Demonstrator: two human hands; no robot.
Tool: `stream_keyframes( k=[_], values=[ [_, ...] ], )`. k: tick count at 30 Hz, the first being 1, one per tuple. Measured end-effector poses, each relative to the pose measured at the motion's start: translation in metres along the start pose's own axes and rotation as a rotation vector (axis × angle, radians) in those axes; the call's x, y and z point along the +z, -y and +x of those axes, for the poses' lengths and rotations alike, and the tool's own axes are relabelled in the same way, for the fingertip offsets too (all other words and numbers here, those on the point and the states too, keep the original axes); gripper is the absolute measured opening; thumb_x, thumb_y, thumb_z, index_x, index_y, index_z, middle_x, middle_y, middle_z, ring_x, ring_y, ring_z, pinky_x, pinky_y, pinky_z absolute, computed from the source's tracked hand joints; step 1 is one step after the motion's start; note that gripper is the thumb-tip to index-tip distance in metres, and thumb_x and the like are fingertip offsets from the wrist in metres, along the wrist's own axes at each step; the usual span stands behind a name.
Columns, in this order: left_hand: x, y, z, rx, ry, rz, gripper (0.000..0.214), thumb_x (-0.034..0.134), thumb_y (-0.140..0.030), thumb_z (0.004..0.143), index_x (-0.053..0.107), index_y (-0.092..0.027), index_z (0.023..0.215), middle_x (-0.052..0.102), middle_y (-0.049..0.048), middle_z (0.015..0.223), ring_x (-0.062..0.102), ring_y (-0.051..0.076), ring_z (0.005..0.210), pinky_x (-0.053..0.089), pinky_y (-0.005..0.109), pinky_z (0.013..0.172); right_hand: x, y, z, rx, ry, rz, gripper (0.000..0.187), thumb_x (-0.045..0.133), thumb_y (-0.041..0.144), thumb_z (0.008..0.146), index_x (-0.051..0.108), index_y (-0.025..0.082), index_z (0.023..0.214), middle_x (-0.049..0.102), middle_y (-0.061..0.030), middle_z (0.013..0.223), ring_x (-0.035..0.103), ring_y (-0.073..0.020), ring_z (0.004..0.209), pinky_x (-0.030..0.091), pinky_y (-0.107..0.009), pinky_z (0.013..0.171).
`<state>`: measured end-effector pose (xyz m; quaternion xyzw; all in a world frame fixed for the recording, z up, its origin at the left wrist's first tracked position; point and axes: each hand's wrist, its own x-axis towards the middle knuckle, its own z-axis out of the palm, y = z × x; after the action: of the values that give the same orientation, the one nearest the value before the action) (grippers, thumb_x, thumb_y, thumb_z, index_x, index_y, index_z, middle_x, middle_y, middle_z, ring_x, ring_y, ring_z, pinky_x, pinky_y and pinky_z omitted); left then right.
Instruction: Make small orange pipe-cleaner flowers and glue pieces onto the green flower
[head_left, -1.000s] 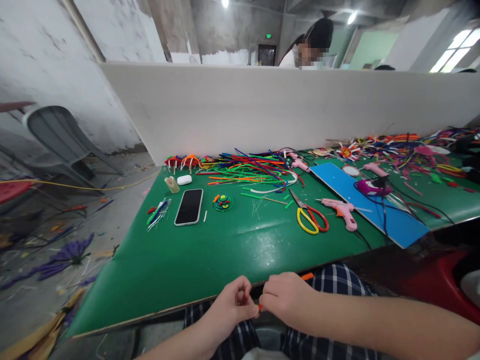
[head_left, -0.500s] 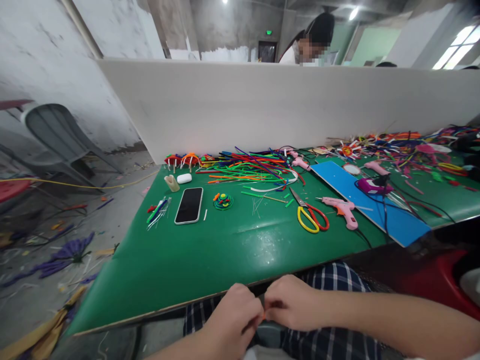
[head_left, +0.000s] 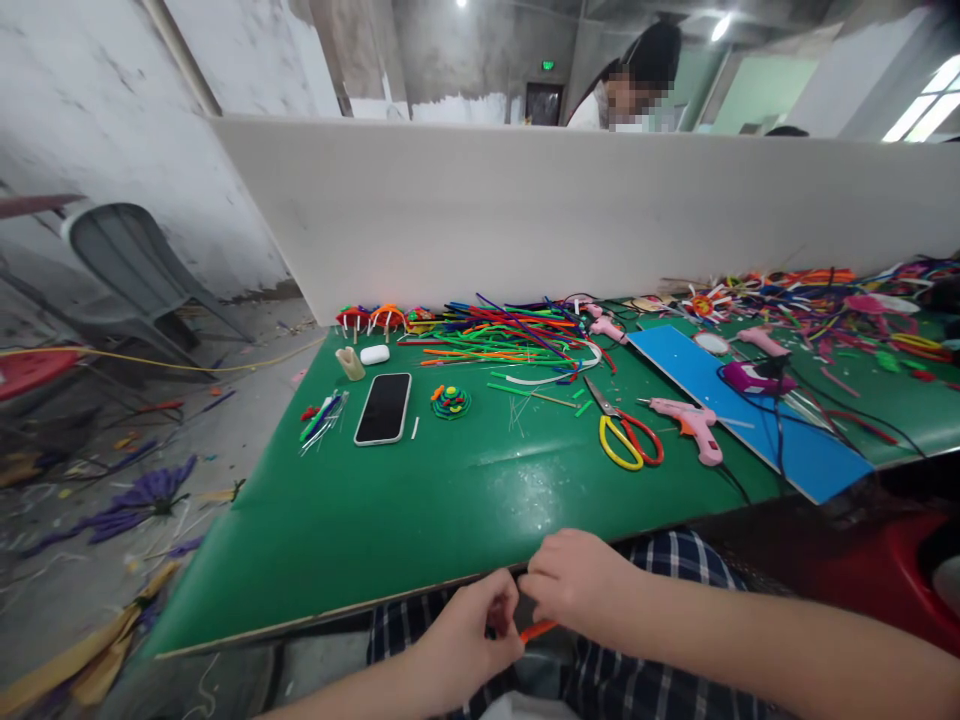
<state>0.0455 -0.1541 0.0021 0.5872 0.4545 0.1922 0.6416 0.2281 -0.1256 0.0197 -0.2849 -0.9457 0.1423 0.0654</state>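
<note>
Just in front of the table's near edge, above my lap, my left hand (head_left: 484,625) and my right hand (head_left: 574,580) are close together. A short stretch of orange pipe cleaner (head_left: 538,631) shows between them. Its left end is pinched in my left thumb and fingers, and the other end runs under my curled right fingers, where the grip is partly hidden. On the green table (head_left: 450,520) ahead lie a coiled green ornament (head_left: 451,402) with coloured dots, scissors (head_left: 621,435) with yellow and red handles, and a pink glue gun (head_left: 694,420).
A pile of coloured pipe cleaners (head_left: 517,335) lies along the white partition (head_left: 480,210). A phone (head_left: 383,408), a white case (head_left: 375,355) and thin white sticks (head_left: 322,425) are at the left. A blue board (head_left: 750,415) slants at the right. Beyond the partition is another person (head_left: 637,75).
My right hand has lifted slightly up and away from my left hand, and more of the orange pipe cleaner shows between them. The view has shifted slightly.
</note>
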Motion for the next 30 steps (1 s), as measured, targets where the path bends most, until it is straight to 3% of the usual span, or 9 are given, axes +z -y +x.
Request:
stream_keyframes(
  k=[2,5,8,11,16,24,30],
  values=[
    [0.002,0.000,0.004,-0.184,0.091,-0.358,0.032,0.061,-0.008,0.049,0.035,-0.019,0.063,0.049,-0.0055,0.054,0.046,0.010,0.055,0.033,0.023,0.056,0.007,0.005,-0.002,-0.201,-0.107,-0.207,0.013,0.051,0.023,0.081,0.056,0.015,0.073,0.056,-0.0018,0.064,0.047,-0.0146,0.063,0.031,-0.029,0.057],
    [0.001,-0.002,0.006,-0.295,0.127,-0.620,0.034,0.061,-0.006,0.046,0.034,-0.018,0.063,0.054,-0.0052,0.047,0.051,0.010,0.051,0.033,0.022,0.055,0.013,0.010,-0.005,-0.279,-0.216,-0.298,0.015,0.049,0.017,0.080,0.050,0.016,0.065,0.052,0.0005,0.058,0.043,-0.0131,0.058,0.029,-0.029,0.057],
    [-0.002,-0.005,0.002,-0.321,0.135,-0.680,0.033,0.060,-0.006,0.050,0.034,-0.018,0.065,0.058,-0.0035,0.049,0.051,0.009,0.049,0.032,0.021,0.053,0.010,0.011,-0.005,-0.280,-0.269,-0.308,0.019,0.047,0.015,0.081,0.047,0.017,0.062,0.050,0.0015,0.057,0.041,-0.0123,0.058,0.030,-0.030,0.062],
    [-0.006,-0.006,-0.001,-0.337,0.166,-0.730,0.033,0.061,-0.006,0.050,0.035,-0.018,0.068,0.059,-0.0028,0.052,0.052,0.008,0.050,0.034,0.022,0.054,0.003,0.013,-0.005,-0.311,-0.291,-0.302,0.019,0.044,0.014,0.082,0.047,0.017,0.063,0.049,0.0021,0.058,0.041,-0.0118,0.058,0.034,-0.034,0.077],
    [-0.007,-0.006,-0.005,-0.340,0.180,-0.796,0.034,0.063,-0.009,0.053,0.034,-0.018,0.069,0.061,-0.0013,0.054,0.051,0.007,0.047,0.034,0.022,0.053,-0.008,0.016,-0.004,-0.342,-0.298,-0.344,0.018,0.040,0.014,0.082,0.051,0.017,0.068,0.049,0.0017,0.058,0.040,-0.0118,0.055,0.030,-0.042,0.092],
    [-0.005,0.004,-0.008,-0.239,0.172,-0.977,0.039,0.068,-0.017,0.065,0.030,-0.020,0.073,0.060,-0.0025,0.056,0.052,0.007,0.051,0.037,0.023,0.057,-0.013,0.003,0.004,-0.499,-0.456,-0.381,0.019,0.043,0.014,0.080,0.061,0.010,0.084,0.055,-0.0003,0.064,0.047,-0.0121,0.060,0.028,-0.049,0.100],
    [-0.006,0.005,-0.010,-0.179,0.128,-1.011,0.042,0.069,-0.019,0.066,0.028,-0.019,0.072,0.059,-0.0028,0.057,0.050,0.006,0.051,0.036,0.022,0.058,-0.014,0.004,0.011,-0.486,-0.451,-0.425,0.018,0.042,0.014,0.078,0.060,0.012,0.074,0.051,0.0008,0.059,0.044,-0.0120,0.055,0.028,-0.049,0.101]
  ],
)
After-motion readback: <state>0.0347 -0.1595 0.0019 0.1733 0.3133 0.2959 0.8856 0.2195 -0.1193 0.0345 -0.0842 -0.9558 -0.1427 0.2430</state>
